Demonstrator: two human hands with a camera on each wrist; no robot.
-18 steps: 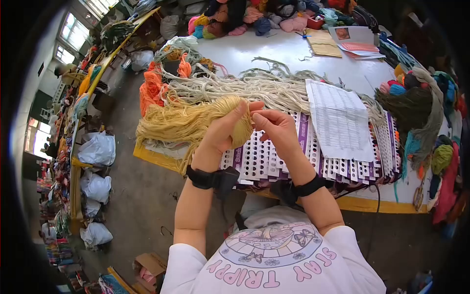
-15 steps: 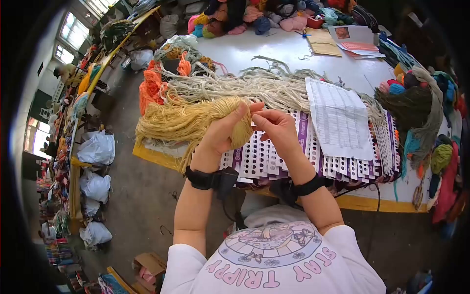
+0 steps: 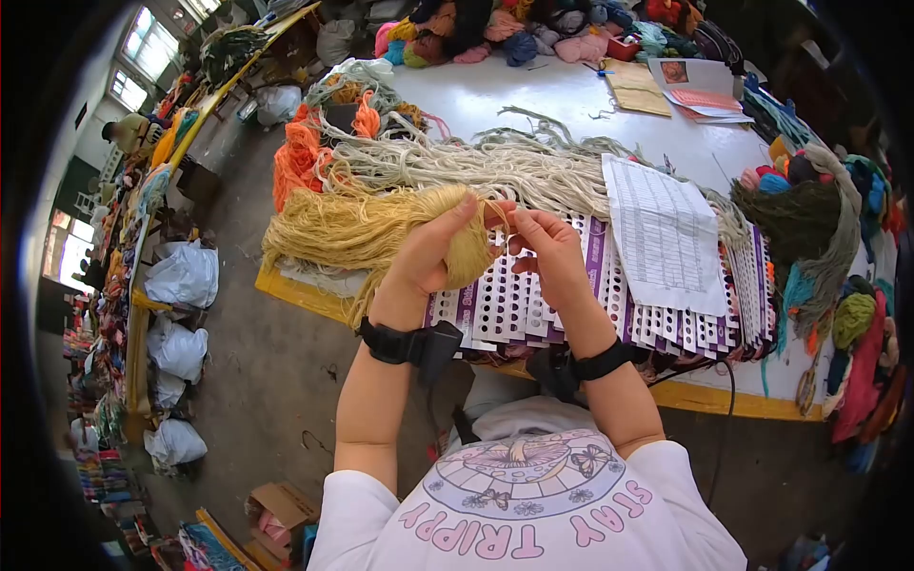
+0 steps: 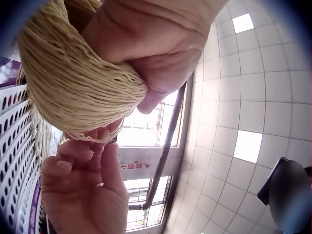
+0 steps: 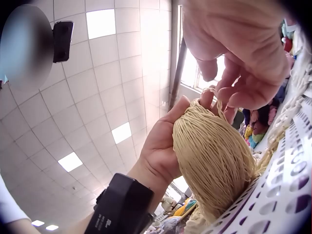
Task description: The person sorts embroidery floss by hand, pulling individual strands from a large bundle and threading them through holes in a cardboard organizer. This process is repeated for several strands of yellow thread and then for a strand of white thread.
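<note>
A thick hank of pale yellow yarn [image 3: 352, 233] hangs from the left hand [image 3: 433, 249], which grips its looped end with fingers inside and thumb outside. In the left wrist view the bundled strands [image 4: 83, 83] bulge below the left hand [image 4: 151, 44]. The right hand [image 3: 550, 249] is just to the right, its thumb and fingertips pinching a few thin strands at the loop's edge. The right wrist view shows the right hand [image 5: 239, 53] over the yarn's top [image 5: 209, 146], with a small strand loop at its fingertips.
Cream yarn [image 3: 514, 176], orange yarn [image 3: 298, 157] and a printed sheet [image 3: 664, 233] lie on the table beyond and beside the hands. Punched cards [image 3: 505, 305] line the near edge. Colourful yarn balls [image 3: 519, 48] stand at the back; white bags [image 3: 179, 276] are at left.
The right hand has moved slightly right and up, drawing thin strands out from the yarn loop. The left hand keeps its grip. The head view has shifted a little.
</note>
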